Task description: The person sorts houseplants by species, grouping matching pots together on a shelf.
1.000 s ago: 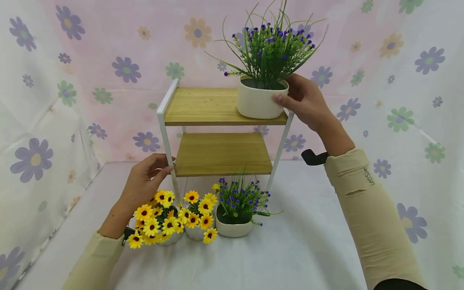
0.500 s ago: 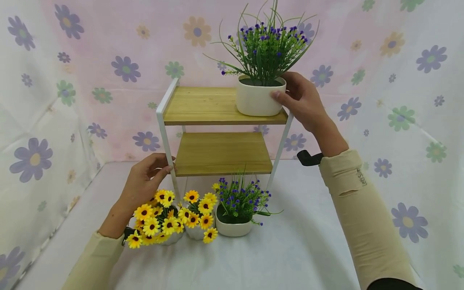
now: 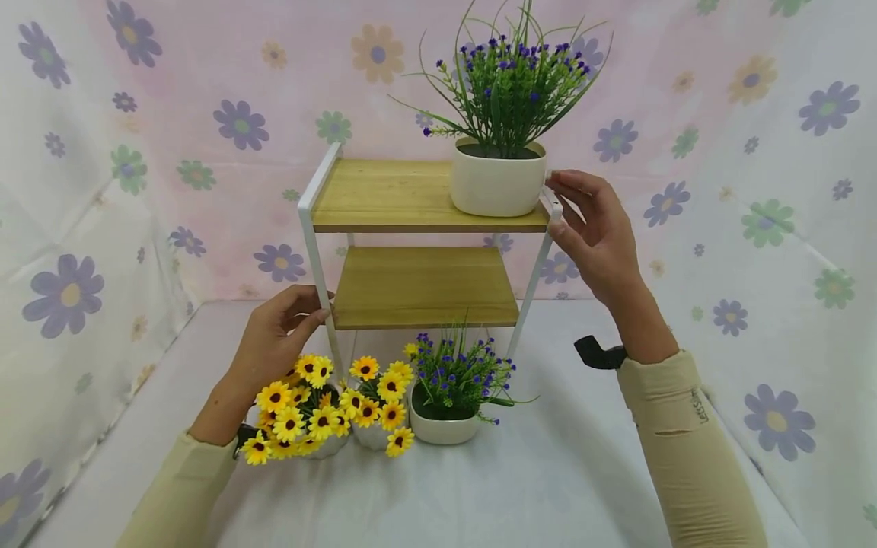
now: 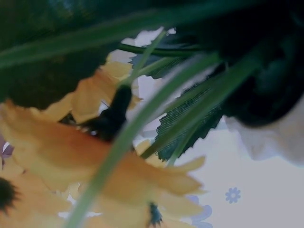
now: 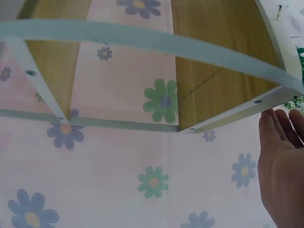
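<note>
A two-tier shelf rack [image 3: 428, 285] with wooden boards and a white metal frame stands in the middle. My left hand [image 3: 270, 339] pinches its front left leg [image 3: 319, 281], thumb in front. On the right end of the top board sits a white oval flowerpot [image 3: 499, 183] with purple flowers [image 3: 517, 72] and long grass. Just right of it, my right hand [image 3: 599, 232] touches the rack's upper right corner with fingers and thumb apart. The right wrist view shows those fingers [image 5: 268, 126] fairly straight against the side rail [image 5: 228, 109].
Two pots of yellow flowers [image 3: 288, 422] [image 3: 377, 403] stand before the rack's left front. Beside them is another white oval pot [image 3: 444, 431] with purple flowers. Blurred yellow petals [image 4: 104, 161] and stems fill the left wrist view. A flower-patterned cloth [image 3: 240, 68] hangs behind.
My right hand has let go of the upper flowerpot and moved right and down to the rack's corner. The pot stays on the top board. My left hand keeps its hold on the leg.
</note>
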Demonstrator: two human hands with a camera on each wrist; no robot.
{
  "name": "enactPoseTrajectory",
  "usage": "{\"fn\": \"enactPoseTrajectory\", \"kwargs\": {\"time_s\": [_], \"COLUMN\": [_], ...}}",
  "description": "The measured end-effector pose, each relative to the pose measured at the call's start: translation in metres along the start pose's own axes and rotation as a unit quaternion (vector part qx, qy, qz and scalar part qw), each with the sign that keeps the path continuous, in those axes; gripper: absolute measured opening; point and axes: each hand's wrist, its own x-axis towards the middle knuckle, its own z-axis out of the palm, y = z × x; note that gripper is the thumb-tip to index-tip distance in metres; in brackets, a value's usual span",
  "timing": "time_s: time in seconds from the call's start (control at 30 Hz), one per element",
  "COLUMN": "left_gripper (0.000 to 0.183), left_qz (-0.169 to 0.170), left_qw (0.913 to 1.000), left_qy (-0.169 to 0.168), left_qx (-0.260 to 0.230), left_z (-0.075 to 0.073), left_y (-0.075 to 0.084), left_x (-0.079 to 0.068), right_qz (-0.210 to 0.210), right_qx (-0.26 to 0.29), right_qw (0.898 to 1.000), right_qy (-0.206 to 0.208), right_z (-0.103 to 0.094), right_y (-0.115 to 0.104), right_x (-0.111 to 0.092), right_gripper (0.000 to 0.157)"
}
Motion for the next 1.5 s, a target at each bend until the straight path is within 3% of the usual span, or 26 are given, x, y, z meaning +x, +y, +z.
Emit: {"fn": "enactPoseTrajectory", "kwargs": {"time_s": [0.2,0.33,0.47,0.57,0.73,0.9,1.07,1.2,1.37,1.5], "left_gripper": [0.029,0.029,0.028,0.028,0.027,0.028,0.028,0.028,0.028,0.028], "left_qz": [-0.001,0.0,-0.002,-0.005,-0.007,-0.006,-0.009,-0.009,-0.005,0.0], "left_qw": [1.0,1.0,1.0,0.9999,1.0,1.0,1.0,1.0,1.0,1.0], "left_qy": [0.002,0.002,0.001,-0.002,-0.002,0.0,0.002,0.001,0.001,0.003], "left_qx": [-0.004,-0.005,-0.009,-0.011,-0.003,-0.001,0.0,0.0,-0.003,-0.004], "left_z": [0.0,0.001,0.002,0.003,0.002,0.001,0.001,0.001,0.001,0.0], "left_y": [0.0,0.001,0.002,0.002,0.001,0.001,0.001,0.0,0.001,0.001], "left_x": [0.001,0.002,0.003,0.002,0.001,0.0,-0.003,-0.004,-0.002,-0.001], "right_qz": [-0.069,-0.078,-0.044,0.005,0.07,0.128,0.229,0.257,0.224,0.199], "right_qx": [0.006,-0.009,-0.016,-0.031,-0.042,-0.058,-0.105,-0.137,-0.146,-0.154], "right_qw": [0.998,0.997,0.999,0.998,0.99,0.969,0.926,0.902,0.91,0.92], "right_qy": [0.002,-0.001,-0.027,-0.051,-0.117,-0.201,-0.281,-0.318,-0.318,-0.301], "right_z": [0.002,0.003,0.001,0.0,0.003,0.013,0.028,0.044,0.064,0.075], "right_y": [0.001,0.008,0.026,0.042,0.07,0.087,0.089,0.086,0.082,0.078], "right_x": [-0.036,-0.064,-0.095,-0.12,-0.153,-0.172,-0.181,-0.187,-0.19,-0.188], "right_gripper": [0.052,0.043,0.039,0.037,0.03,0.032,0.056,0.075,0.094,0.097]}}
